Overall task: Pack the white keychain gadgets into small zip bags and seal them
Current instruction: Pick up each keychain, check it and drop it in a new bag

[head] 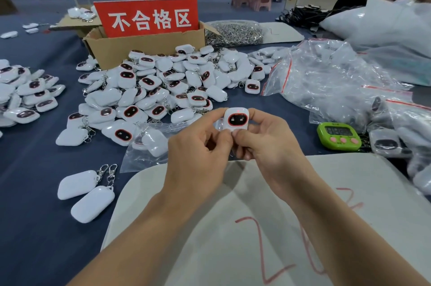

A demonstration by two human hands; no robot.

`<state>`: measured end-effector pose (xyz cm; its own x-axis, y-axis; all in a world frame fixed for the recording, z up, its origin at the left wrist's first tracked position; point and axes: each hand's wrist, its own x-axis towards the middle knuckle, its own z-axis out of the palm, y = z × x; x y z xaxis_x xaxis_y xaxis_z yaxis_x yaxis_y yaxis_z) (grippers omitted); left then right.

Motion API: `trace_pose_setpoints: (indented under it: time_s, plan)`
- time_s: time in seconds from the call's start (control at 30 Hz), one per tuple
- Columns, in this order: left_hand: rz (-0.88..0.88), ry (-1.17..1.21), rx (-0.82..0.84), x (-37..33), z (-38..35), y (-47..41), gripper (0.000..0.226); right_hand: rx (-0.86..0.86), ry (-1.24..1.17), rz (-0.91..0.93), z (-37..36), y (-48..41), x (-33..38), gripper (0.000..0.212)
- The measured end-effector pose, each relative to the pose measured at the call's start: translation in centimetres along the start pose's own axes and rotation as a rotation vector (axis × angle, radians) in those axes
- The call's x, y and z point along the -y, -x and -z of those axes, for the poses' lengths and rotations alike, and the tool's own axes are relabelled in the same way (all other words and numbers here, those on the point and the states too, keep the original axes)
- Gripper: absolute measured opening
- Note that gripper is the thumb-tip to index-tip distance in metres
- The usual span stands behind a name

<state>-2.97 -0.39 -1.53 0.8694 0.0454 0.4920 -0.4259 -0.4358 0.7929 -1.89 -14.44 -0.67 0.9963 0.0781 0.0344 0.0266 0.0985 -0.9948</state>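
A packing workshop: heaped white gadgets (149, 89), a red-signed reject carton (144, 45), piled zip bags (326, 80).

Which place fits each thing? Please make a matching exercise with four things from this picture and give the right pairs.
Things:
1. green timer
2. red sign
3. pile of metal clasps
4. gadget with lit face

Places:
A. standing in the cardboard box
B. held in both hands, left hand and right hand
C. right of the hands, on the blue cloth
D. right of the box

Pairs: 1-C, 2-A, 3-D, 4-B

Both hands' grip on white gadget (236, 122) above gadget pile (163, 85)
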Motion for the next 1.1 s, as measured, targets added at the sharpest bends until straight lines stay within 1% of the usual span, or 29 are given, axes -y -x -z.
trace_pose_setpoints:
  time_s: [0.07,0.1,0.17,0.23,0.37,0.4,0.47,0.53,0.63,0.7,0.73,0.8,0.87,0.9,0.93,0.97,1.03,1.07,1.1]
  plan:
    - [-0.001,0.027,-0.004,-0.2,0.0,0.2,0.03,-0.021,0.033,0.017,-0.2,0.0,0.0,0.018]
    - [-0.005,0.042,-0.007,-0.2,0.1,0.2,0.027,-0.052,0.079,0.047,-0.2,0.0,-0.1,0.015]
    - [-0.028,0.056,-0.026,-0.3,0.3,0.3,0.016,-0.127,0.228,0.143,-0.2,0.0,-0.2,0.012]
    - [-0.051,0.051,-0.057,-0.3,0.6,0.3,0.008,-0.165,0.318,0.218,0.0,0.1,-0.1,0.018]
    - [-0.056,0.042,-0.072,-0.5,0.6,0.3,0.019,-0.194,0.299,0.276,0.6,0.3,0.2,0.034]
    - [-0.062,0.041,-0.076,-0.4,0.6,0.4,0.018,-0.198,0.297,0.289,0.7,0.2,0.2,0.035]
    - [-0.076,0.031,-0.082,-0.1,0.7,0.4,0.019,-0.203,0.298,0.311,0.8,0.1,0.1,0.032]
    - [-0.137,-0.043,-0.104,-0.1,0.9,0.4,0.019,-0.22,0.307,0.328,0.8,0.1,0.0,0.029]
    - [-0.33,-0.235,-0.183,-0.2,1.0,0.2,0.022,-0.291,0.373,0.408,0.9,0.3,0.3,0.026]
    - [-0.42,-0.281,-0.172,-0.1,1.1,0.0,0.029,-0.313,0.377,0.446,1.4,0.3,0.4,0.027]
    - [-0.442,-0.295,-0.143,0.0,1.1,-0.1,0.035,-0.291,0.329,0.425,1.5,0.3,0.5,0.025]
    - [-0.433,-0.308,-0.07,0.0,1.1,0.0,0.054,-0.185,0.184,0.288,1.8,0.1,0.7,0.02]
    - [-0.387,-0.267,0.006,-0.1,1.1,0.1,0.073,-0.003,0.082,0.085,2.1,0.1,0.9,0.016]
    - [-0.362,-0.229,0.043,-0.2,1.1,0.1,0.077,0.094,0.07,-0.012,2.4,0.1,1.1,0.016]
    - [-0.347,-0.195,0.078,-0.3,1.1,0.1,0.075,0.172,0.076,-0.094,2.7,0.1,1.2,0.017]
    - [-0.345,-0.171,0.105,-0.3,1.1,0.0,0.067,0.222,0.089,-0.155,3.0,0.1,1.3,0.02]
    - [-0.322,-0.132,0.121,0.0,1.3,-0.3,0.048,0.266,0.089,-0.227,3.7,-0.1,1.4,0.027]
    - [-0.287,-0.101,0.122,0.1,1.5,-0.5,0.044,0.28,0.067,-0.252,3.8,-0.2,1.5,0.031]
    - [-0.261,-0.077,0.129,0.2,1.7,-0.7,0.045,0.289,0.027,-0.271,3.9,-0.2,1.5,0.034]
